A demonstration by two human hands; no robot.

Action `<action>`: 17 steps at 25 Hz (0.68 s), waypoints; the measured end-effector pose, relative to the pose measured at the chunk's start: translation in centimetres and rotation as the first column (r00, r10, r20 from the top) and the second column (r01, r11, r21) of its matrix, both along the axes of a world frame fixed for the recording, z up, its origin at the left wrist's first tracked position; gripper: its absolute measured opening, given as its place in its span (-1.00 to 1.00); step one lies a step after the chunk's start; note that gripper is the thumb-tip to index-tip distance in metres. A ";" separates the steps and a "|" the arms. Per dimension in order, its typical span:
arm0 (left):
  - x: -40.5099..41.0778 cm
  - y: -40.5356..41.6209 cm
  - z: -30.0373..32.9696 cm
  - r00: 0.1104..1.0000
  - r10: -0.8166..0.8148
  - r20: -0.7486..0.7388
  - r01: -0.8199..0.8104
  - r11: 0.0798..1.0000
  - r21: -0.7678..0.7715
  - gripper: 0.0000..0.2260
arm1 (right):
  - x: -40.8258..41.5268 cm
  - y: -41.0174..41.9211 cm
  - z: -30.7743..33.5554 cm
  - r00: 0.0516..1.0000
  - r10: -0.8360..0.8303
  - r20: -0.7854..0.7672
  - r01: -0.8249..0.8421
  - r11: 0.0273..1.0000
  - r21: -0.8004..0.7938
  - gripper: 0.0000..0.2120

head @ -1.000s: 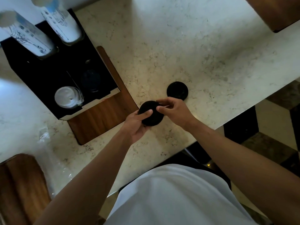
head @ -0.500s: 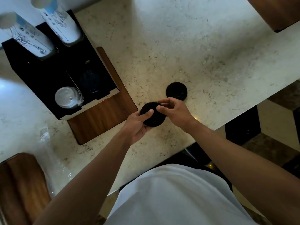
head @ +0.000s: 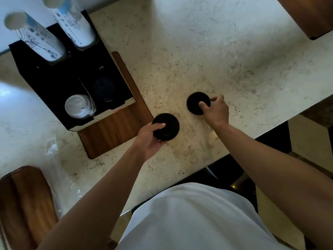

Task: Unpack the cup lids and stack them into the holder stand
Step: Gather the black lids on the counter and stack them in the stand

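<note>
My left hand point(head: 150, 139) holds a stack of black cup lids point(head: 168, 126) just above the marble counter, thumb on top. To the right, my right hand point(head: 215, 110) pinches the edge of a second black lid point(head: 195, 102) that lies on the counter. The black holder stand point(head: 54, 83) sits at the left on a wooden board. Its front compartments hold white lids point(head: 77, 106) and dark lids point(head: 104, 88).
Two tall sleeves of paper cups point(head: 36, 37) stand in the back of the holder. A crumpled clear plastic wrapper point(head: 59, 170) lies at the lower left beside a wooden piece point(head: 23, 204). The counter edge point(head: 234, 150) runs close to my body.
My right hand left the stack held by my left hand and moved right onto the lone lid on the counter. My left hand stayed with the stack.
</note>
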State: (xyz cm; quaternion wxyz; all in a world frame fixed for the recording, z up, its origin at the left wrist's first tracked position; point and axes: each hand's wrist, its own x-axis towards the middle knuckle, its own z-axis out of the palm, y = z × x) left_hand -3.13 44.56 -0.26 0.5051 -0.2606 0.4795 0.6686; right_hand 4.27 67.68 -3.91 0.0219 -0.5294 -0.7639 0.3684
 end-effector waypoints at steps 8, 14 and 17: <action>-0.7 -0.9 0.1 0.993 0.121 0.018 -0.121 0.993 0.014 -0.60 | -0.2 0.2 0.1 0.995 -0.062 -0.079 0.049 0.988 -0.148 -0.70; -0.6 -1.8 -0.3 0.989 0.143 0.046 -0.143 0.990 -0.011 -0.52 | -0.7 -3.8 3.7 0.929 0.120 -0.351 -0.270 0.867 -0.419 -0.81; -0.5 -2.7 -0.4 0.992 0.114 0.047 -0.115 0.993 0.035 -0.42 | -1.1 -7.1 4.8 0.882 0.346 -0.321 -0.449 0.823 -0.348 -0.80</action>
